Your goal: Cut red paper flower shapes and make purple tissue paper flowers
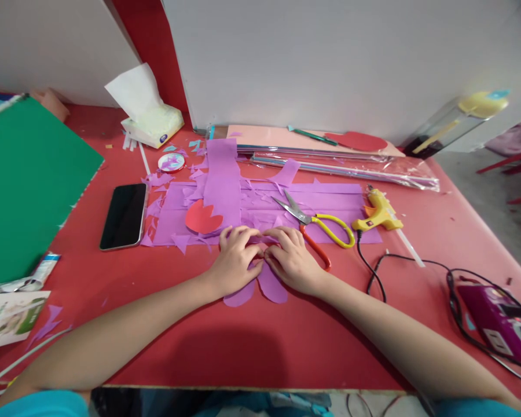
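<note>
Both hands meet over a purple paper cutout with rounded lobes that stick out below the fingers. My left hand pinches its left part, and my right hand does the same on the right. The middle of the cutout is hidden under the fingers. Just beyond my left hand lies a red scalloped paper piece on purple paper sheets. Close to my right hand, open scissors with one yellow and one red-orange handle rest on the purple paper.
A yellow glue gun and its black cord lie at right, near a magenta box. At left are a phone, a tissue pack and a green board. Wrapped paper packs line the back, beside a clear container.
</note>
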